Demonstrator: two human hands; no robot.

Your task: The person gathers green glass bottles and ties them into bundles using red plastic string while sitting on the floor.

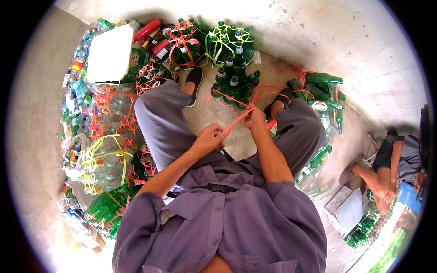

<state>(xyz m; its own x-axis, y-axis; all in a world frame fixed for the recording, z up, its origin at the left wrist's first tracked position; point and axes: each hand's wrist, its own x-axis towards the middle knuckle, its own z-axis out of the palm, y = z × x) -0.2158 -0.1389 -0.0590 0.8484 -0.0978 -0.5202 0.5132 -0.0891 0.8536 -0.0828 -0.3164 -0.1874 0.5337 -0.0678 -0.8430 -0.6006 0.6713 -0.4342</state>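
Red plastic twine (235,123) runs between my hands, both closed on it. My left hand (209,137) grips its lower end above my lap. Up and to the right, my right hand (255,117) holds it beside a cluster of upright green glass bottles (233,82) on the floor between my feet. Strands of the twine cross the near side of this cluster and stretch right towards my shoe. Just behind stands a bundle of green bottles (229,41) bound with yellow-green twine. Left of that is another bundle (186,44) tied with red twine.
Loose green bottles (324,79) lie at the right, with clear ones nearer me. Many bottles and tied bundles (106,163) fill the left side, below a white board (110,54). A seated person (389,163) is at the far right, near more green bottles (362,221).
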